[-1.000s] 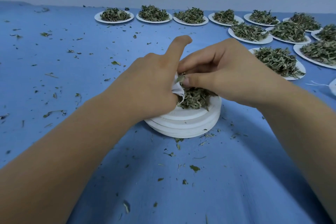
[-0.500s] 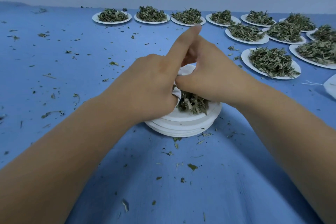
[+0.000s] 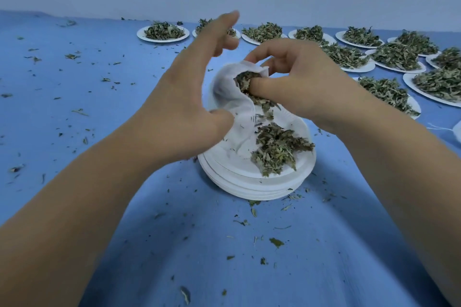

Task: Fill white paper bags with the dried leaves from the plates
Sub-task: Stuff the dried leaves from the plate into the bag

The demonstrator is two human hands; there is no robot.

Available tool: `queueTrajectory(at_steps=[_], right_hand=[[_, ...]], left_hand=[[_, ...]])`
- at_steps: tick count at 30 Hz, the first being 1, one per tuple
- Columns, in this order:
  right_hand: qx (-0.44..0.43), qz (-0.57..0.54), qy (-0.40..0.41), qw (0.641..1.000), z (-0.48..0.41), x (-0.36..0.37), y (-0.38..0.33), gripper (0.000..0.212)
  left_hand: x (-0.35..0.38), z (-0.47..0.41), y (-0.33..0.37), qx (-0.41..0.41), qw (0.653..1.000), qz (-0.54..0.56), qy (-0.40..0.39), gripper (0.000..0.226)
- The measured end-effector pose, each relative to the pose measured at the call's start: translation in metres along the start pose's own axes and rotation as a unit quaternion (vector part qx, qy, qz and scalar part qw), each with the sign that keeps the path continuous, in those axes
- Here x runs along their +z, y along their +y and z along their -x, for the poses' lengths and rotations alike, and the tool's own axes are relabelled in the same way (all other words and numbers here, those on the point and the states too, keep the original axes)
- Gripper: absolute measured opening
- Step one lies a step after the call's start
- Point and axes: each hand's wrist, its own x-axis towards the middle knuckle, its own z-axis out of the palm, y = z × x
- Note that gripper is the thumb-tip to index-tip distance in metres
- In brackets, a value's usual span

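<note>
Left hand (image 3: pixel 184 97) pinches soft white paper bag (image 3: pixel 228 93) (index finger raised) above stack of round white paper plates (image 3: pixel 249 183). Right hand (image 3: pixel 301 82) pinches crumbled dried green leaves (image 3: pixel 245 81) at bag mouth. Blue cloth (image 3: pixel 99 112) underneath, leaf-strewn.

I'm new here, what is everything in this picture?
white paper bag: one, white, held open over the plate stack
dried leaves: one pile, green-brown, on the top plate; more at the bag's mouth
plate stack: one, white, table centre
filled plates: many, white with green leaves, far and right edges; hands hide some
leaf crumbs: many, green, scattered on the cloth
tablecloth: one, blue, under everything
white item with string: one, right edge, cut off
left hand: one, pinches the bag's near edge
right hand: one, thumb pushes leaves into the bag, fingers curled at its rim
</note>
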Motion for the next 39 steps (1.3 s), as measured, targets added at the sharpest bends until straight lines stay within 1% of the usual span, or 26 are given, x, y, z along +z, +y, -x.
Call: queueTrajectory(at_steps=[1,3,5,6,8,10,14,18,21,23,25,27,28,30,31,32,33,34,36,38,39], right_hand=[[-0.005,0.015,0.011,1.000,0.000,0.002,0.001,0.017],[-0.011,0.048,0.033,0.998,0.000,0.006,0.004,0.017],[-0.014,0.063,0.045,0.997,0.001,0.011,0.005,0.017],[-0.013,0.071,0.049,0.996,0.001,0.013,0.005,0.017],[-0.010,0.074,0.055,0.996,0.001,0.016,0.005,0.013],[-0.006,0.075,0.067,0.995,0.002,0.018,0.005,0.011],[0.004,0.107,0.085,0.991,0.001,0.020,0.008,0.010],[0.014,0.173,0.095,0.980,-0.004,0.022,0.007,0.011],[0.011,0.185,0.100,0.978,-0.005,0.023,0.005,0.011],[0.021,0.150,0.088,0.985,-0.005,0.023,0.002,0.013],[0.067,0.068,0.061,0.994,-0.005,0.023,-0.003,0.022],[0.127,-0.017,0.017,0.992,-0.003,0.017,-0.008,0.028],[0.143,-0.050,-0.008,0.988,0.000,0.014,-0.009,0.029],[0.143,-0.081,-0.034,0.986,0.007,0.005,-0.011,0.027],[0.129,-0.069,-0.029,0.989,0.013,0.001,-0.010,0.025],[0.104,-0.034,-0.016,0.994,0.019,-0.003,-0.009,0.022],[0.073,0.020,-0.007,0.997,0.027,-0.008,-0.006,0.020],[0.043,0.084,-0.015,0.995,0.034,-0.013,-0.002,0.021],[0.009,0.211,-0.080,0.974,0.048,-0.018,0.004,0.039],[-0.016,0.288,-0.149,0.946,0.059,-0.014,0.008,0.061],[-0.032,0.313,-0.165,0.935,0.062,-0.009,0.011,0.070]], left_hand=[[-0.001,0.001,0.000,-0.019,0.999,0.024,0.028,0.081],[0.001,0.001,0.001,-0.060,0.992,0.060,0.096,0.055],[0.006,-0.001,-0.001,-0.089,0.988,0.039,0.122,0.024],[0.010,-0.001,-0.002,-0.092,0.988,0.009,0.123,0.016],[0.015,0.000,-0.004,-0.086,0.988,-0.032,0.127,0.012],[0.018,0.002,-0.005,-0.075,0.987,-0.043,0.138,0.014],[0.022,0.005,0.000,-0.041,0.987,-0.031,0.154,0.018],[0.028,0.009,0.009,0.003,0.990,-0.008,0.137,0.014],[0.027,0.008,0.006,0.005,0.988,-0.022,0.149,0.015],[0.023,0.006,0.000,-0.007,0.985,-0.045,0.168,0.016],[0.019,0.005,-0.006,-0.016,0.980,-0.069,0.184,0.016],[0.017,0.004,-0.010,-0.022,0.977,-0.085,0.195,0.015],[0.016,0.004,-0.012,-0.024,0.976,-0.089,0.199,0.015],[0.014,0.004,-0.014,-0.027,0.973,-0.093,0.208,0.013],[0.013,0.004,-0.014,-0.025,0.973,-0.095,0.209,0.012],[0.013,0.004,-0.014,-0.021,0.973,-0.098,0.207,0.012],[0.014,0.004,-0.013,-0.014,0.974,-0.106,0.201,0.011],[0.015,0.005,-0.012,-0.004,0.974,-0.119,0.193,0.010],[0.019,0.007,-0.008,0.020,0.971,-0.159,0.178,0.010],[0.018,0.006,-0.004,0.034,0.962,-0.195,0.185,0.011],[0.015,0.006,-0.003,0.036,0.957,-0.207,0.198,0.012]])
